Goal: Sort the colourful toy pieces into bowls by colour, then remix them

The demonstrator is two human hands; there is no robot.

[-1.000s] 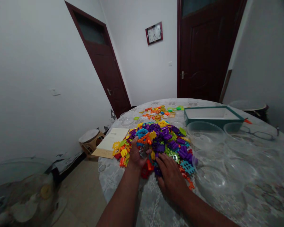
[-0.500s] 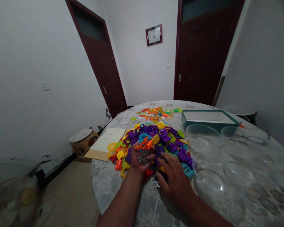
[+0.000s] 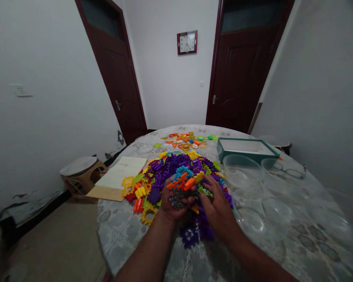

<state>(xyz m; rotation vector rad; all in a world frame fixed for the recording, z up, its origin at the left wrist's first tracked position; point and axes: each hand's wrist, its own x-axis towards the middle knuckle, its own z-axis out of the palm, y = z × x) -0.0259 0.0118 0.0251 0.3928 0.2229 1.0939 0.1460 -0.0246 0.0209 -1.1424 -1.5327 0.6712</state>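
Observation:
My left hand (image 3: 168,203) is closed around a bunch of toothed plastic building pieces, with grey pieces (image 3: 176,199) low in the palm and orange pieces (image 3: 179,181), a blue piece (image 3: 182,171) and a yellow piece (image 3: 199,177) above them. Just to its right, my right hand (image 3: 219,209) reaches over the pile with fingers apart, its fingertips by a green piece (image 3: 205,190). Both hands are at the near side of a heap of mostly purple pieces (image 3: 176,161). A dark purple piece (image 3: 190,235) lies on the cloth between my forearms.
Clear plastic bowls (image 3: 242,170) stand to the right, before a green-edged box (image 3: 248,150) and eyeglasses (image 3: 294,172). Left of the heap lies an open cardboard sheet (image 3: 122,172). Smaller orange pieces (image 3: 182,140) are scattered at the back. A stool (image 3: 79,166) stands beyond the table's left edge.
Purple pieces now lie nearer to me, between my forearms. My right hand has lifted and shifted slightly, while my left hand keeps its bunch. The view has turned a little right.

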